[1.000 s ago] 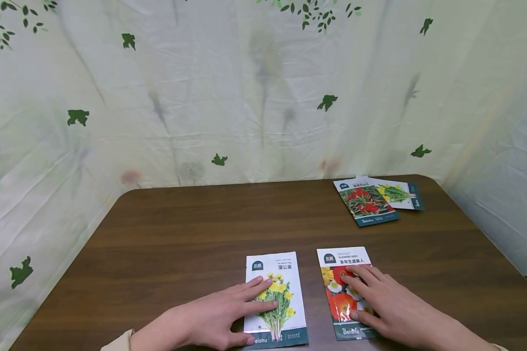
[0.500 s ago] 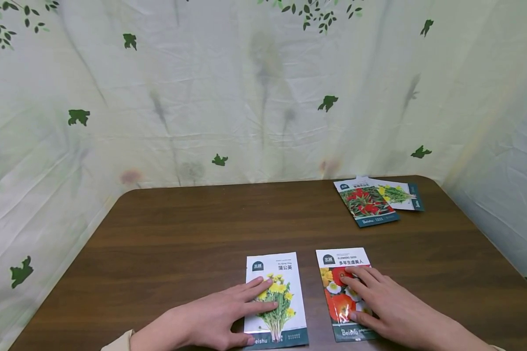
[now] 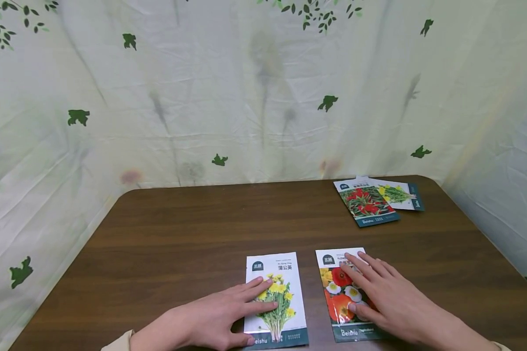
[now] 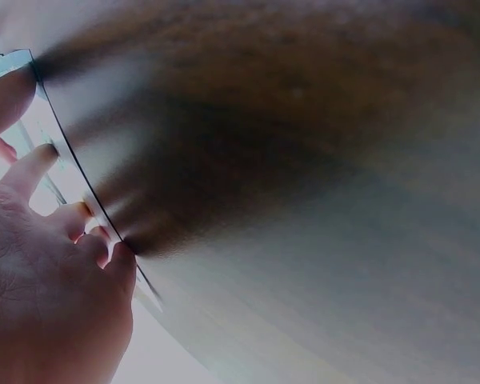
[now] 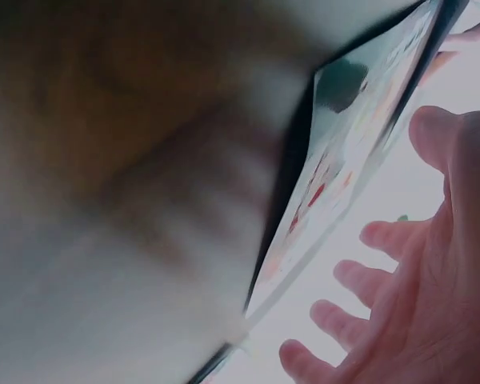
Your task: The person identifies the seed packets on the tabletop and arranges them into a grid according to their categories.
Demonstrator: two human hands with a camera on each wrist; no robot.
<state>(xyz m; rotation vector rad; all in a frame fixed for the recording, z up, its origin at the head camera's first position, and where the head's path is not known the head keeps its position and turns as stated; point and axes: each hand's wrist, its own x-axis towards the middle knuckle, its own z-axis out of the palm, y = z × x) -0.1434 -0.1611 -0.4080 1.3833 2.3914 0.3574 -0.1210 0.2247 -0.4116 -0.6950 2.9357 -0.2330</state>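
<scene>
Your head camera looks forward and down from above, far enough back to take in the counter (image 3: 180,234), the curtain (image 3: 228,97) behind it, your left hand (image 3: 221,312) and your right hand (image 3: 391,304). Each wrist camera sits very near, looking low across the counter from the palm side; the left shares the yellow-flower packet (image 3: 285,312) with the head view, the right the red-flower packet (image 3: 335,297)

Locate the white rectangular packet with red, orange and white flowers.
In the head view, that packet lies low, right of centre on the brown wooden table, partly hidden by the right hand, with the white packet picturing yellow flowers to its left.
</scene>
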